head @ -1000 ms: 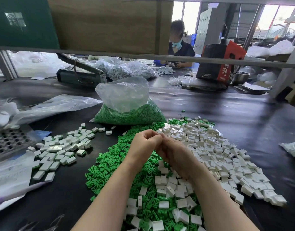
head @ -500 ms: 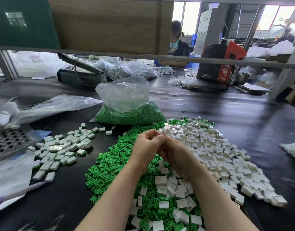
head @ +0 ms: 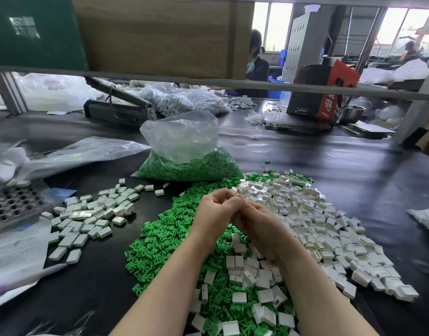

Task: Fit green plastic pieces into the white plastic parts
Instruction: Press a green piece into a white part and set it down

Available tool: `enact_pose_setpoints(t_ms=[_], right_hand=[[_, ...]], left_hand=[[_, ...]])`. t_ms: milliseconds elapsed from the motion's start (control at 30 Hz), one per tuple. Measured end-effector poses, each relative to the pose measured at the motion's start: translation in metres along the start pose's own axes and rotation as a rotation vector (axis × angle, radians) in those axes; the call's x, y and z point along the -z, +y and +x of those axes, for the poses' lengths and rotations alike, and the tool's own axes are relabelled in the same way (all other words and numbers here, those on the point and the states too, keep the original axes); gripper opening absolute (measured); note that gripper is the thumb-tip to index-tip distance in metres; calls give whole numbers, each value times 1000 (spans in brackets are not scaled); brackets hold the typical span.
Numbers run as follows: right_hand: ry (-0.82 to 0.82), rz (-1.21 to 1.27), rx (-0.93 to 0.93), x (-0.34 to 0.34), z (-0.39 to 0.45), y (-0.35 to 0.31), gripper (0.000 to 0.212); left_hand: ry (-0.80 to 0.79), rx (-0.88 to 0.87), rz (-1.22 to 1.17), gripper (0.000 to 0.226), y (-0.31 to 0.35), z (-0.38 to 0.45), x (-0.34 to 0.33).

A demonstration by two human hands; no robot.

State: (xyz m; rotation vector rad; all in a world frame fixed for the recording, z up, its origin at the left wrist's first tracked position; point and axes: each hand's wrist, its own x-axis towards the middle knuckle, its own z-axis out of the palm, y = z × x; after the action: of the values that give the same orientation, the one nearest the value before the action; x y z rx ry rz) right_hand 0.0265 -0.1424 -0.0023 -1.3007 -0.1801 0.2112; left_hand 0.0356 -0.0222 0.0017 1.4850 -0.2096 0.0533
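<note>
1. Working nearest to me, my left hand (head: 217, 210) and right hand (head: 259, 224) meet fingertip to fingertip above the piles, fingers curled around something small; I cannot tell which piece each one pinches.
2. Beneath them lie loose green plastic pieces (head: 165, 236), overlapped on the right by a large heap of empty white plastic parts (head: 313, 221).
3. To the left, well apart, sits a smaller group of fitted parts (head: 87, 219) showing green edges; I judge much more remains than is finished.
4. Farther back stands a bag of green pieces (head: 189, 163).
5. Bare dark surface (head: 342, 166) on the right offers free room.
</note>
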Motion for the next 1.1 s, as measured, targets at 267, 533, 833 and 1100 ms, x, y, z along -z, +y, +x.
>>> enact_pose_setpoints(t_ms=[267, 533, 833, 1100], right_hand=[[4, -78, -18, 0, 0, 0, 62], [16, -126, 2, 4, 3, 5, 62], [37, -34, 26, 9, 15, 15, 52], [19, 3, 24, 12, 15, 14, 49]], left_hand=[[-35, 18, -17, 24, 1, -2, 2], [-67, 23, -33, 26, 4, -4, 2], [-107, 97, -17, 11, 2, 4, 16], [-127, 98, -10, 3, 6, 1, 21]])
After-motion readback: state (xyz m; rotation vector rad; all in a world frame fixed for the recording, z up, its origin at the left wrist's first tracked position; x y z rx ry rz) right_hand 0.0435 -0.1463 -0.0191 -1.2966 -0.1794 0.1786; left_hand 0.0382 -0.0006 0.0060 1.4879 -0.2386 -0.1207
